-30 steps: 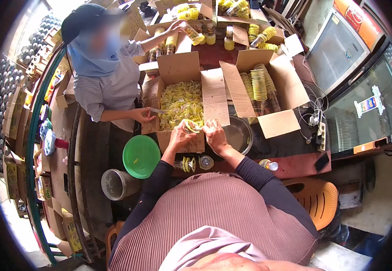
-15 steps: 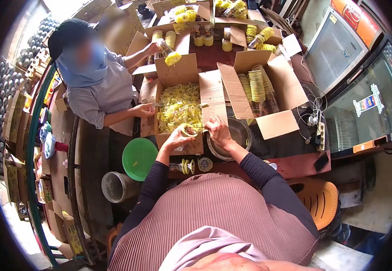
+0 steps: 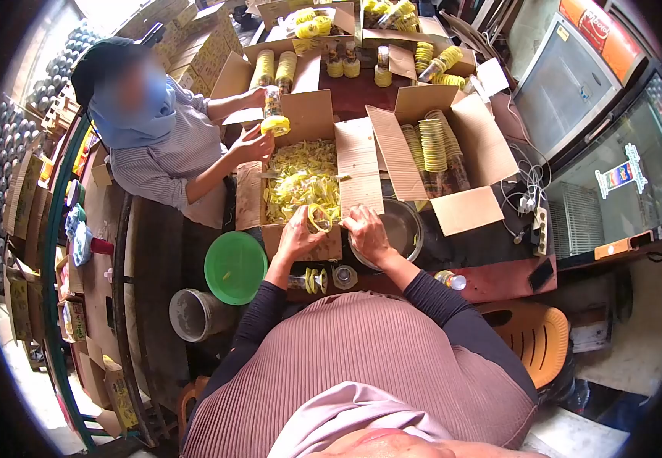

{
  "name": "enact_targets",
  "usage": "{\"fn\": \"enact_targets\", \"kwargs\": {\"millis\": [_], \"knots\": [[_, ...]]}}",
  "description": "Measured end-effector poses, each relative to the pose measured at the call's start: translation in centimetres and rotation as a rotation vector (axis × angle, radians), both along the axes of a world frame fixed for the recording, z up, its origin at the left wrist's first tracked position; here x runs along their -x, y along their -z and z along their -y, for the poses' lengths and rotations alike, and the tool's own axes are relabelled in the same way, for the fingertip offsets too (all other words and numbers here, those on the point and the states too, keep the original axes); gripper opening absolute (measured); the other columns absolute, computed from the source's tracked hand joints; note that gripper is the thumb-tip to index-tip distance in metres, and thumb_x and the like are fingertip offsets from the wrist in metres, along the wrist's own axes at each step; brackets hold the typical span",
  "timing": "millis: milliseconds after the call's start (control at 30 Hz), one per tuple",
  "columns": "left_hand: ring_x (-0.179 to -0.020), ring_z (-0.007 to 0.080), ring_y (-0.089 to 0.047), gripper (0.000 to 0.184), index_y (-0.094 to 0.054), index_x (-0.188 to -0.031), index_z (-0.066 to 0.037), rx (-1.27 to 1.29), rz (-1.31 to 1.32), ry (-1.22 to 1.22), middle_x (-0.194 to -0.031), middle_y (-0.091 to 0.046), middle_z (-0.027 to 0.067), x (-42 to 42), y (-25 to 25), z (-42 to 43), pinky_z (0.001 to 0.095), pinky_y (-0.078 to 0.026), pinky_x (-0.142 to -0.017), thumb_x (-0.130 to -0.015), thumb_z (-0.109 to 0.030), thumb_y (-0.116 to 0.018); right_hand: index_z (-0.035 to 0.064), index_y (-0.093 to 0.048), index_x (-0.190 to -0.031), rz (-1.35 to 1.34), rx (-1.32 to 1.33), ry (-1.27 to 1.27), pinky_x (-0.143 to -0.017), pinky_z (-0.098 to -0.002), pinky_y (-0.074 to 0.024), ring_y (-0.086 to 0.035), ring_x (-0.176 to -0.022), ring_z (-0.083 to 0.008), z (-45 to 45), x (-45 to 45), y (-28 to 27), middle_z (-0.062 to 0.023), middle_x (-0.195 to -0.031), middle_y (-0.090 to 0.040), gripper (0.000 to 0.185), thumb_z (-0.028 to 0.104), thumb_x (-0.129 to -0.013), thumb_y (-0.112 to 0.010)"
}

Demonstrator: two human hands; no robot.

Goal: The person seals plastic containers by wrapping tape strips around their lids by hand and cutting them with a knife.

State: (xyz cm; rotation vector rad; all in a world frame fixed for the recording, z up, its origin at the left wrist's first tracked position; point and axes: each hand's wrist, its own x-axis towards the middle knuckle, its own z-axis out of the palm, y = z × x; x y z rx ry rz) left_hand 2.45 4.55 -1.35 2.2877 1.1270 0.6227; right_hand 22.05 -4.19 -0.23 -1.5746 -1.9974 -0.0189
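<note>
My left hand [image 3: 299,238] is closed around a thin yellow loop [image 3: 319,217] at the near edge of an open cardboard box [image 3: 323,243]. Heaped in that box are many small yellow strips [image 3: 300,183]. Just to the right, my right hand [image 3: 368,233] has its fingertips pinched together close to the loop; what they hold is too small to make out. Below that hand sits a round metal basin [image 3: 407,229]. A clear jar with yellow rings [image 3: 312,281] lies on the table nearer to me, beside a small round clear container [image 3: 344,276].
Across the box at left, a co-worker [image 3: 148,145] holds a clear jar with a yellow end [image 3: 274,114] in both hands. Another carton [image 3: 468,210] holds stacked yellow-ringed jars. A green basin [image 3: 235,267] and a grey bucket [image 3: 193,314] stand left; an orange chair [image 3: 537,343] is right.
The co-worker's lower hand has risen from beside the box to the jar, now held upright in both hands. My hands stay near the box edge, the yellow loop turning slightly.
</note>
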Motion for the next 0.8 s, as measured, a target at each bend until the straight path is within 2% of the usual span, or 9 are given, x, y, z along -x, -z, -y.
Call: {"fn": "enact_targets", "kwargs": {"millis": [67,133,167,200,333,467,533,700,800], "knots": [[-0.106,0.0364,-0.057,0.073,-0.045,-0.126,0.001,0.205,-0.061,-0.029,-0.113,-0.059,0.0212,-0.9,-3.4,1.2,0.0405,-0.047,-0.089,-0.068,-0.03,-0.076,0.0055,-0.062,-0.084,0.079,-0.016,0.014,-0.083,-0.0415,-0.0452,-0.055,-0.093,-0.0291,0.3,0.4,-0.2,-0.0124,-0.095,-0.058,0.01,0.009,-0.076,-0.056],[-0.102,0.0374,-0.059,0.07,-0.048,-0.121,0.001,0.167,-0.065,-0.051,-0.108,-0.061,0.0214,-1.3,-3.2,2.2,0.0418,-0.048,-0.086,-0.067,-0.035,-0.075,0.0049,-0.062,-0.083,0.118,-0.093,0.014,-0.084,-0.0418,-0.0454,-0.055,-0.094,-0.0294,0.8,1.2,0.0,-0.0126,-0.095,-0.058,0.01,0.009,-0.077,-0.055],[-0.097,0.037,-0.06,0.061,-0.05,-0.112,0.0,0.056,-0.064,-0.062,-0.103,-0.061,0.0214,-1.8,-2.7,2.5,0.0423,-0.049,-0.081,-0.067,-0.033,-0.075,0.0044,-0.062,-0.083,0.164,-0.181,0.015,-0.085,-0.042,-0.0456,-0.055,-0.095,-0.0297,0.8,1.3,-0.1,-0.0129,-0.095,-0.057,0.01,0.009,-0.078,-0.055],[-0.092,0.0365,-0.061,0.052,-0.052,-0.104,-0.001,-0.056,-0.063,-0.074,-0.098,-0.062,0.0214,-1.9,-2.1,2.7,0.0428,-0.05,-0.076,-0.067,-0.031,-0.074,0.0042,-0.062,-0.084,0.151,-0.097,0.009,-0.085,-0.0423,-0.0459,-0.055,-0.095,-0.03,1.2,1.4,0.4,-0.0126,-0.094,-0.056,0.011,0.009,-0.078,-0.054],[-0.088,0.0408,-0.061,0.057,-0.054,-0.101,0.001,0.204,-0.093,0.032,-0.09,-0.063,0.0246,-1.1,-1.3,0.9,0.0447,-0.049,-0.076,-0.065,-0.04,-0.073,0.0047,-0.063,-0.088,0.129,-0.133,-0.041,-0.081,-0.0395,-0.0462,-0.054,-0.092,-0.0282,1.5,1.3,1.6,-0.0111,-0.091,-0.054,0.014,0.011,-0.079,-0.054],[-0.086,0.0342,-0.064,0.059,-0.057,-0.099,0.001,0.268,-0.046,0.117,-0.09,-0.065,0.0217,0.0,-1.2,-0.2,0.0397,-0.05,-0.075,-0.066,-0.044,-0.075,0.0051,-0.061,-0.083,0.029,-0.12,-0.044,-0.077,-0.039,-0.0465,-0.054,-0.089,-0.0275,1.5,1.7,2.0,-0.0098,-0.088,-0.053,0.011,0.006,-0.073,-0.056],[-0.084,0.0312,-0.064,0.057,-0.059,-0.096,0.001,0.489,0.016,0.185,-0.088,-0.066,0.02,0.2,-1.3,-0.4,0.0379,-0.05,-0.075,-0.067,-0.046,-0.076,0.0054,-0.061,-0.083,0.03,-0.107,-0.042,-0.077,-0.0388,-0.0465,-0.054,-0.089,-0.0273,1.5,2.0,2.0,-0.0097,-0.088,-0.053,0.01,0.005,-0.073,-0.056],[-0.077,0.0247,-0.065,0.052,-0.059,-0.092,-0.001,0.309,-0.027,0.124,-0.082,-0.065,0.0165,0.3,-1.1,0.0,0.0369,-0.049,-0.068,-0.068,-0.044,-0.077,0.0066,-0.061,-0.081,0.054,-0.08,-0.022,-0.076,-0.0385,-0.0464,-0.055,-0.087,-0.0273,1.2,1.4,1.7,-0.01,-0.085,-0.054,0.009,0.005,-0.074,-0.057],[-0.07,0.0199,-0.064,0.046,-0.059,-0.09,-0.001,0.377,-0.006,0.131,-0.079,-0.065,0.0125,0.3,-0.8,0.0,0.033,-0.049,-0.063,-0.071,-0.04,-0.076,0.0065,-0.061,-0.084,0.073,-0.065,-0.015,-0.076,-0.0383,-0.0461,-0.055,-0.086,-0.0274,1.5,1.0,1.4,-0.0102,-0.085,-0.054,0.011,0.005,-0.074,-0.057]]}}
